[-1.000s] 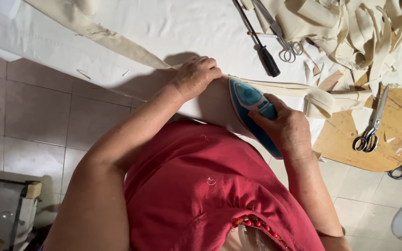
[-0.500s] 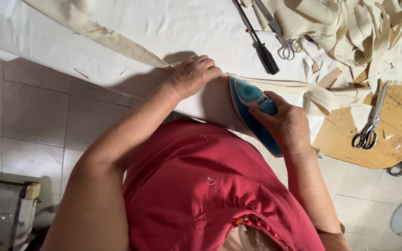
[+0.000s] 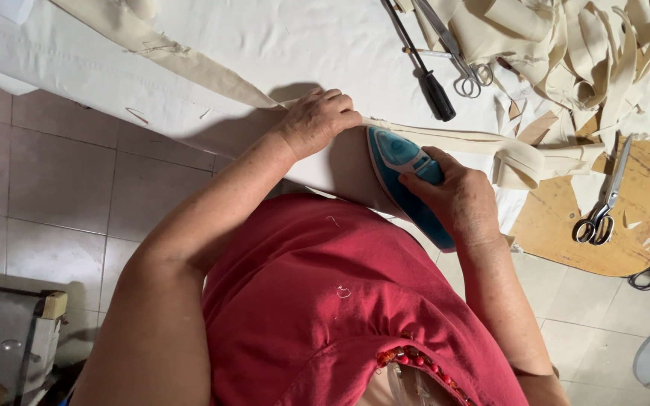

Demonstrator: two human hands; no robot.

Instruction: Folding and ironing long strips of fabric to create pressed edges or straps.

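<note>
Clearly both hands share one strip (image 3: 445,139) of cream cloth, which runs across the white-covered tabletop (image 3: 265,45) from upper left to the right. The left hand (image 3: 317,120) lies palm down on the strip, fingers curled and pressing it flat against the cover; it holds nothing, it pins. That placement keeps the cloth from sliding and lets the fold stay shut just ahead of the iron's tip.

The right hand (image 3: 457,199) is closed around the handle of a blue iron (image 3: 404,173), whose pointed nose lies close beside the left fingertips. The iron sits at the near edge of the tabletop, its sole toward the cloth, though I cannot tell how much of the sole rests on the strip itself. Keeping the pinning hand so near the nose seems to leave only a short stretch of strip free to wander.

To the right the strip doubles back on itself in loose folds, near a heap (image 3: 588,45) of similar cream strips piled on the far corner, likely kept within reach. A screwdriver (image 3: 423,64) with a black handle and a pair of scissors (image 3: 457,53) lie side by side beyond the iron, out of its way. A second pair of scissors (image 3: 603,199) rests on a bare wooden board (image 3: 641,240), well apart from the pressing. Scraps of cloth lie about them. Tiled floor (image 3: 54,173) shows below the edge.
</note>
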